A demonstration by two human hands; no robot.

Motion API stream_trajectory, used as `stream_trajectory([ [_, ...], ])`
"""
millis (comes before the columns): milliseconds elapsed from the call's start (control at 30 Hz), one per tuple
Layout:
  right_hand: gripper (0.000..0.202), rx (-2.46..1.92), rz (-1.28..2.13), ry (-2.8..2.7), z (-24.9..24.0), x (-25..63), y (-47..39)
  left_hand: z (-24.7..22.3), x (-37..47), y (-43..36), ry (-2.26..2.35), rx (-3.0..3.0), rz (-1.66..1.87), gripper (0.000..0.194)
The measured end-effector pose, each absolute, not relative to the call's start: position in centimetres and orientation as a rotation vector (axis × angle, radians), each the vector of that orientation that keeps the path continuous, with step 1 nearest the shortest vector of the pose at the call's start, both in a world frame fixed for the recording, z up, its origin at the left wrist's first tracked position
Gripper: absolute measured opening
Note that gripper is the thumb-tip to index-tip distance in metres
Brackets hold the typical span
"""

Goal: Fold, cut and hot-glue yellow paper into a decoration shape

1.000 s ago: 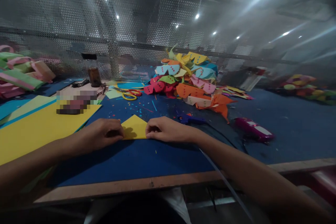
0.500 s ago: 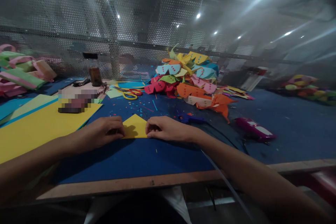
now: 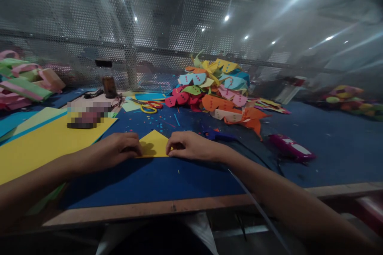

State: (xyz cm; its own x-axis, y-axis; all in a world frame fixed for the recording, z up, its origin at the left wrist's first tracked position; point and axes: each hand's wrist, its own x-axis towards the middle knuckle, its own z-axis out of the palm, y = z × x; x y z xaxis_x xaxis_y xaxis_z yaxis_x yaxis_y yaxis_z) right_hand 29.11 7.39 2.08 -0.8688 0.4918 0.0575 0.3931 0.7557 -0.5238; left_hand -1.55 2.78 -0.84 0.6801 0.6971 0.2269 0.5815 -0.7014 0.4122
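A small yellow paper triangle (image 3: pixel 154 143), its peak pointing away from me, lies flat on the blue table mat (image 3: pixel 155 183). My left hand (image 3: pixel 124 147) has its curled fingers closed at the triangle's left corner. At the right corner, my right hand (image 3: pixel 185 145) grips the paper between thumb and fingers. Behind the triangle are scissors (image 3: pixel 149 107) with yellow and red handles, amid small paper scraps. Large yellow sheets (image 3: pixel 44 143) lie to the left, partly under my left forearm.
A pile of coloured paper shapes (image 3: pixel 215 87) stands behind. To the right are a blue glue gun (image 3: pixel 220 135) with a cable and a purple device (image 3: pixel 291 148). A dark-lidded jar (image 3: pixel 108 79) stands back left, near green and pink paper pieces (image 3: pixel 26 83).
My left fingers have shifted very slightly at the triangle's left corner. The right hand has barely moved, and both stay on the paper.
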Motion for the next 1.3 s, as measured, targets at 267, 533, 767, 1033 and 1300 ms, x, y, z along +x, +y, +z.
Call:
stream_trajectory([
  [267, 0.016, -0.654, 0.734, -2.751, 2.4, 29.2, 7.0, -0.3, -1.1, 2.1, 1.01, 2.671, 0.512, 0.022],
  [533, 0.012, -0.657, 0.759, -2.761, 2.4, 29.2, 7.0, 0.3, -0.6, 1.6, 1.033, 2.686, 0.527, 0.02],
  [767, 0.01, -0.645, 0.778, -2.749, 2.0, 29.3, 7.3, 0.5, -0.8, 1.7, 1.042, 2.646, 0.474, 0.018],
  [1033, 0.01, -0.643, 0.793, -2.765, 1.9, 29.3, 7.6, 0.4, -1.0, 1.8, 0.96, 2.682, 0.486, 0.029],
  [1300, 0.028, -0.524, 0.621, -2.865, 2.5, 29.2, 6.6, 0.6, -0.5, 1.3, 0.967, 2.829, 0.354, 0.048],
])
